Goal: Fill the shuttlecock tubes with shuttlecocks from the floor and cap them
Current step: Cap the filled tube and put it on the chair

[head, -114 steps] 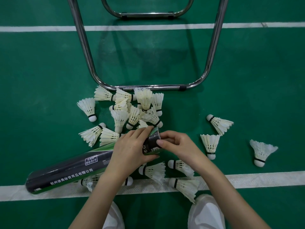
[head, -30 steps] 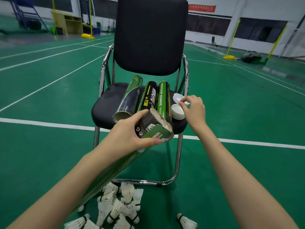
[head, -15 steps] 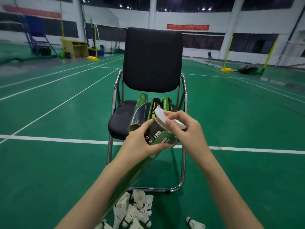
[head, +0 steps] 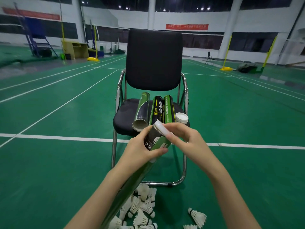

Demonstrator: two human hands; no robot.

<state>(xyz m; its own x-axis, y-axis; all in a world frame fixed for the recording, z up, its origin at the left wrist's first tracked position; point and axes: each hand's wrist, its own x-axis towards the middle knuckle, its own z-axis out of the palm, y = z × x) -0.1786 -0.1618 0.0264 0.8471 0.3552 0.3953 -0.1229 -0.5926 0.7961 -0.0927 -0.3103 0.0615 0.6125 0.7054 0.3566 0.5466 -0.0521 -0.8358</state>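
Observation:
My left hand (head: 140, 149) grips the upper end of a black and green shuttlecock tube (head: 156, 140), which slants down along my left forearm. My right hand (head: 184, 138) pinches a white cap (head: 161, 129) and holds it tilted against the tube's mouth. Three more tubes (head: 157, 109) lie side by side on the seat of a black chair (head: 153, 60); the left one shows an open end. A second white cap (head: 181, 117) sits on the seat to their right. Several white shuttlecocks (head: 142, 207) lie on the green floor below.
The chair's chrome frame (head: 184, 177) stands right behind my hands. One shuttlecock (head: 197, 216) lies apart at the lower right. White court lines (head: 66, 138) cross the floor. Net posts, a wooden desk (head: 75, 50) and a blue stand are far off.
My right hand took a white cap from the chair seat and brought it to the tube's mouth. My head rose from the floor to the chair.

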